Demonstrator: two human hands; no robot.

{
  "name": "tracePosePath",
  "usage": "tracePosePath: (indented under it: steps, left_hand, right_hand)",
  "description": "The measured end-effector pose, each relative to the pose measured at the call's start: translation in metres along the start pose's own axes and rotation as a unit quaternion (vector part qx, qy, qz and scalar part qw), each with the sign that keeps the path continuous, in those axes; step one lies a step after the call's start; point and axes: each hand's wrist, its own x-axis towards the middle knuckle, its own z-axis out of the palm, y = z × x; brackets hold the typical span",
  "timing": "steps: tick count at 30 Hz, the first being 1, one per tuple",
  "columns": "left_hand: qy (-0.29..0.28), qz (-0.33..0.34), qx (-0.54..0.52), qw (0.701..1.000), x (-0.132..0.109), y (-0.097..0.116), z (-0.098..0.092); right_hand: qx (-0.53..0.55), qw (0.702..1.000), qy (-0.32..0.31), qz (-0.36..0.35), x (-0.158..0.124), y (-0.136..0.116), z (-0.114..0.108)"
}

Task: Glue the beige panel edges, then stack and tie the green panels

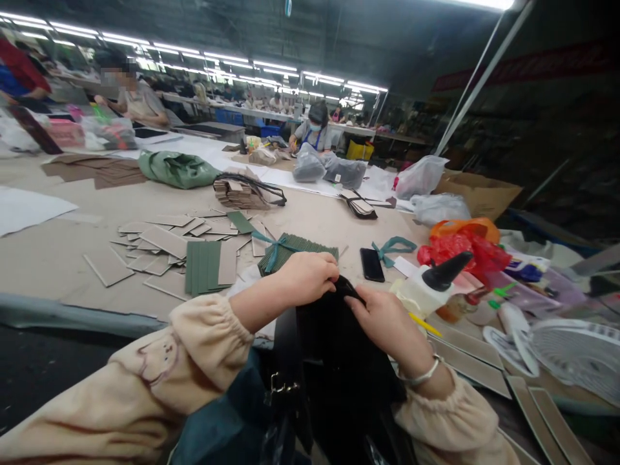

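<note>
A black bag (334, 361) with a glossy surface stands upright in front of my body. On its left side a strap carries a metal buckle (282, 386). My left hand (306, 278) is closed, its fingers pinching the bag's upper edge. Just to the right, my right hand (385, 313) grips the same edge with thumb and bent fingers. Behind my left hand lies a bundle of green strips (305, 244) tied with a teal ribbon (275, 252). The lower part of the bag is too dark to make out.
Loose beige pieces (165, 240) and green pieces (203, 266) lie left on the table. A phone (372, 265), a white bottle with black nozzle (426, 284), a red plastic bag (465, 252) and a white fan (576, 352) crowd the right. Several people work farther back.
</note>
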Motion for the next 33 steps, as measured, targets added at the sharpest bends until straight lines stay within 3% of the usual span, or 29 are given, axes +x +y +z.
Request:
tracePosePath:
  steps: [4, 10, 26, 33]
  left_hand:
    - [-0.025, 0.021, -0.006, 0.999, 0.011, 0.000, -0.001]
    - [-0.020, -0.006, 0.017, 1.000, 0.020, 0.007, 0.001]
    - [0.011, -0.078, 0.054, 0.995, 0.024, 0.021, 0.007]
    - [0.011, -0.081, 0.030, 0.996, 0.024, 0.022, 0.005]
  right_hand:
    - [0.011, 1.000, -0.003, 0.001, 0.000, 0.007, 0.000]
    - [0.003, 1.000, 0.009, 0.010, -0.002, 0.012, 0.001]
    - [-0.027, 1.000, 0.007, 0.006, 0.000, 0.006, 0.001]
    - [0.012, 1.000, 0.009, -0.016, 0.002, 0.008, -0.001]
